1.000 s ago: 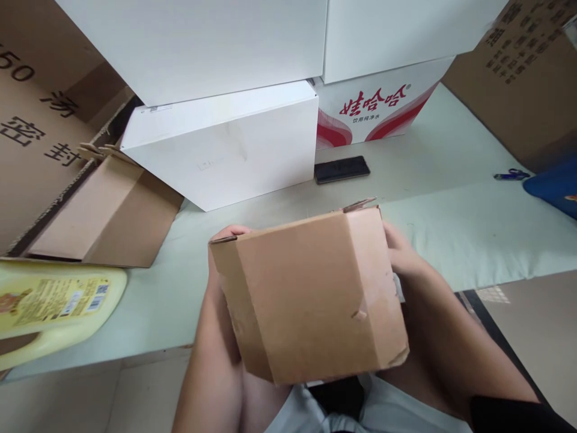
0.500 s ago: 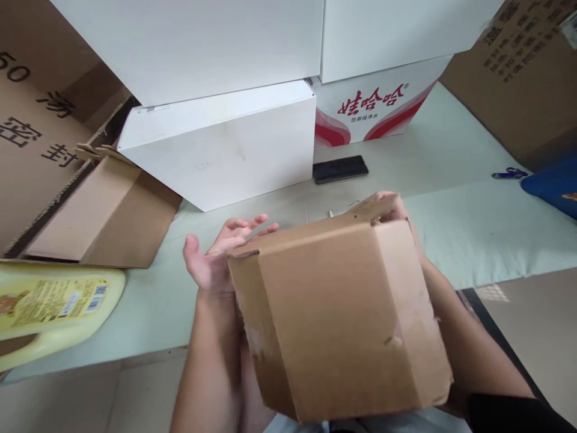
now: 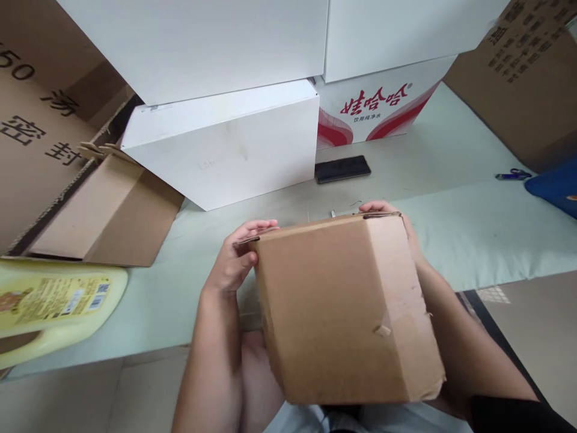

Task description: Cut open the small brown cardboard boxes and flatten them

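Note:
A brown cardboard box (image 3: 329, 313) is held up at the table's front edge, over my lap, with a strip of clear tape along its right side. My left hand (image 3: 237, 258) grips its far left corner, the thumb on the near side and the fingers over the top edge. At the far right corner, my right hand (image 3: 383, 207) holds the box from behind; its fingertips show above the edge and the rest is hidden by the box.
White cartons (image 3: 220, 150) stand at the back, with a black phone (image 3: 342, 169) before them. To the left are an open brown carton (image 3: 121, 210) and a yellow jug (image 3: 67, 307). A small purple item (image 3: 514, 175) lies by a blue object (image 3: 554, 186) at right.
My left hand has gone from spread fingers to gripping the box's left corner. The box has turned slightly, and the flap lifted at its right corner now lies flat.

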Demonstrator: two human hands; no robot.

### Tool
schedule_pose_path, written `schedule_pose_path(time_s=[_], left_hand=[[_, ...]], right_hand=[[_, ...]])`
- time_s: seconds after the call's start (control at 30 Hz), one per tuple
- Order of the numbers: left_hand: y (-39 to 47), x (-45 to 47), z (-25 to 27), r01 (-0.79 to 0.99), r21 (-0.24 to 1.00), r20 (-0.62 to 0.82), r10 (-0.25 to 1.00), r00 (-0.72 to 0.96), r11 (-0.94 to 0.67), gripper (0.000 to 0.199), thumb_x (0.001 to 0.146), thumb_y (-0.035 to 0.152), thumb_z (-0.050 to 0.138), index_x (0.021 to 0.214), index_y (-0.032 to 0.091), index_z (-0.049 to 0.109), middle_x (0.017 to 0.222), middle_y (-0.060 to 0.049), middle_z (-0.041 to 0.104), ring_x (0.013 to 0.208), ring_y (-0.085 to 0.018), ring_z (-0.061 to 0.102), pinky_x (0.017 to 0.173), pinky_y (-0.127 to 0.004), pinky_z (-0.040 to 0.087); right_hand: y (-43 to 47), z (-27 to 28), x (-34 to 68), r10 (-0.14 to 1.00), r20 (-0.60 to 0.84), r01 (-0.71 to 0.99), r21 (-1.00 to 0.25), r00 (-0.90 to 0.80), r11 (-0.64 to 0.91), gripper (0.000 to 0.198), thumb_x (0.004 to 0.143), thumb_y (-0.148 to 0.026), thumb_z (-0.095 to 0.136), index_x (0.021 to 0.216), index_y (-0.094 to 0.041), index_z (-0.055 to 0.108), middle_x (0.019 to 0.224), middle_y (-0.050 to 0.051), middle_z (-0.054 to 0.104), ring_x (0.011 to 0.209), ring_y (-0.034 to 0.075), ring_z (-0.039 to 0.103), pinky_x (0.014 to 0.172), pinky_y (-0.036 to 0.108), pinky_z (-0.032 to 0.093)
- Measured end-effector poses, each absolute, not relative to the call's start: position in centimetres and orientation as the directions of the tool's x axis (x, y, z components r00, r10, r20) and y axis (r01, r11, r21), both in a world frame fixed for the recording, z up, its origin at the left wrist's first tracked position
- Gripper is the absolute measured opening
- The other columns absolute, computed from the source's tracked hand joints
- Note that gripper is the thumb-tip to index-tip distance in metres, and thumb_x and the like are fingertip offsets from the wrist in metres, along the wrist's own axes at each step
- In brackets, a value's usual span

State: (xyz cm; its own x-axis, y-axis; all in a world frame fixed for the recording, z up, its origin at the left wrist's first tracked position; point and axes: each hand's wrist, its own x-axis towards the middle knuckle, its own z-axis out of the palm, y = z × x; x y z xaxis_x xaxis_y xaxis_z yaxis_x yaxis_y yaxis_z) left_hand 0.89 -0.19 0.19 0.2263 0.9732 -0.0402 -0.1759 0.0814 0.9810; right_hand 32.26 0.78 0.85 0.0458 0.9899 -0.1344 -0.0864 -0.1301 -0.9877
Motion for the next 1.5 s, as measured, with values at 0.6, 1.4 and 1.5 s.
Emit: schedule_pose_path(time_s=[0.6,1.4,1.5], left_hand=[[0.4,1.2,-0.3,-0.229,0.933,-0.259,0.959,0.112,0.279,0.125,0.046,0.057,0.1,0.147,0.04,0.028,0.134,-0.014,0.065,0.113,-0.037,0.071,0.091,-0.048,0.059],[0.4,1.5,-0.5,-0.329,0.924,-0.212,0.977,-0.008,0.198,0.072,0.058,0.057,0.095,0.114,0.028,0.059,0.102,-0.002,0.071,0.091,-0.023,0.071,0.069,-0.031,0.055],[0.3,1.3,-0.5,-0.378,0.899,-0.235,0.972,0.007,0.221,0.068,0.059,0.054,0.095,0.112,0.025,0.063,0.101,-0.003,0.073,0.088,-0.024,0.072,0.07,-0.032,0.056]], right_hand=[[0.2,0.8,31.6,0.983,-0.174,-0.065,-0.983,0.065,-0.169,0.018,0.078,-0.037,0.074,0.092,-0.03,0.065,0.081,0.001,0.069,0.064,0.019,0.06,0.054,0.031,0.046],[-0.3,1.0,31.4,0.985,-0.171,-0.162,-0.971,-0.029,-0.174,0.026,0.083,-0.035,0.066,0.109,-0.031,0.068,0.094,0.002,0.072,0.078,0.022,0.067,0.067,0.037,0.056],[-0.3,0.7,31.6,0.993,-0.101,-0.212,-0.971,-0.057,-0.111,0.03,0.085,-0.042,0.069,0.113,-0.033,0.068,0.101,0.001,0.073,0.087,0.023,0.069,0.078,0.039,0.059]])
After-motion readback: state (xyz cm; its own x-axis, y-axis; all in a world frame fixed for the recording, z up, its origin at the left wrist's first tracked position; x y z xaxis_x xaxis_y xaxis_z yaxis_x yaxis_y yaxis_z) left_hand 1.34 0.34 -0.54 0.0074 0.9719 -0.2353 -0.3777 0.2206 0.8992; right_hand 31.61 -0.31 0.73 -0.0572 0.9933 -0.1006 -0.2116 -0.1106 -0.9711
